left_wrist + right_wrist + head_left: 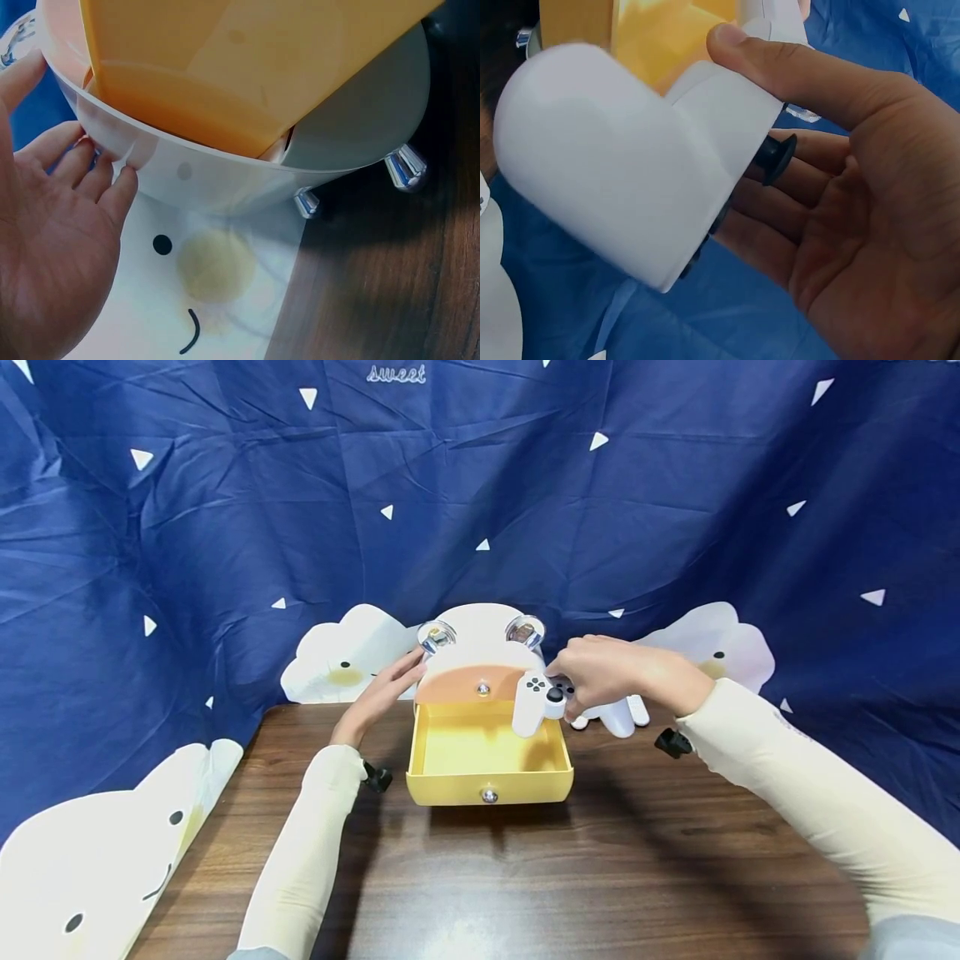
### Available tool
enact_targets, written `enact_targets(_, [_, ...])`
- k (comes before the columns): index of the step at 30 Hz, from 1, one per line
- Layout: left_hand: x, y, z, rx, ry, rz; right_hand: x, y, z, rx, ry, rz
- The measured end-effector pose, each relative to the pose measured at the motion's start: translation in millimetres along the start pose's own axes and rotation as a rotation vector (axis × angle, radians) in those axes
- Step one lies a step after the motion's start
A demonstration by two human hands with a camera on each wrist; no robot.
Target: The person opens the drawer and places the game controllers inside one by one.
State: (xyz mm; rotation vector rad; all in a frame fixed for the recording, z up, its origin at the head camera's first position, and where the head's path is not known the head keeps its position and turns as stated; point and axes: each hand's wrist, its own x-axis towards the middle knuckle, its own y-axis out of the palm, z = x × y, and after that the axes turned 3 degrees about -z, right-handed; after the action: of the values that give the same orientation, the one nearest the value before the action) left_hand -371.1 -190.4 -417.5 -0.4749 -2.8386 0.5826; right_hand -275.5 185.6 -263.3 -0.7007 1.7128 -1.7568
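A white game controller (528, 710) is gripped by my right hand (603, 670), the thumb on one face and the fingers under the other in the right wrist view. It hangs above the right side of a pulled-out yellow drawer (450, 789). The drawer belongs to a small white drawer box (480, 639) with a closed peach upper drawer (450, 685) and round silver knobs. Against the box's left side, my left hand (386, 692) rests with extended fingers; the left wrist view shows its fingertips (126, 180) at the curved white wall.
Part of a white object (638, 710), its kind unclear, shows behind the controller at the right. Two shiny round pieces (437, 636) top the box, and short silver legs (407, 169) support it. The brown wooden table (480, 877) meets a blue patterned cloth (480, 485) behind.
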Motion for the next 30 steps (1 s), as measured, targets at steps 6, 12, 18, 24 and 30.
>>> enact_targets(6, [0.4,-0.8,-1.3,-0.013,-0.007,0.007,14.7,0.1,11.3,0.001,-0.012,0.026])
enact_targets(12, [-0.1,-0.5,-6.2,-0.017,-0.031,0.02,28.7,5.0,24.4,0.029,-0.018,0.058])
enact_targets(18, [-11.5,0.0,-27.3,-0.012,-0.045,0.028,43.2,12.8,35.6,0.023,-0.052,0.063])
enact_targets(24, [-16.3,-0.6,-36.2,-0.021,-0.042,0.027,55.7,16.2,46.3,-0.015,-0.085,0.066])
enact_targets(30, [-15.8,-0.2,-33.3,-0.019,-0.052,0.031,66.0,20.5,54.4,-0.033,-0.106,0.097])
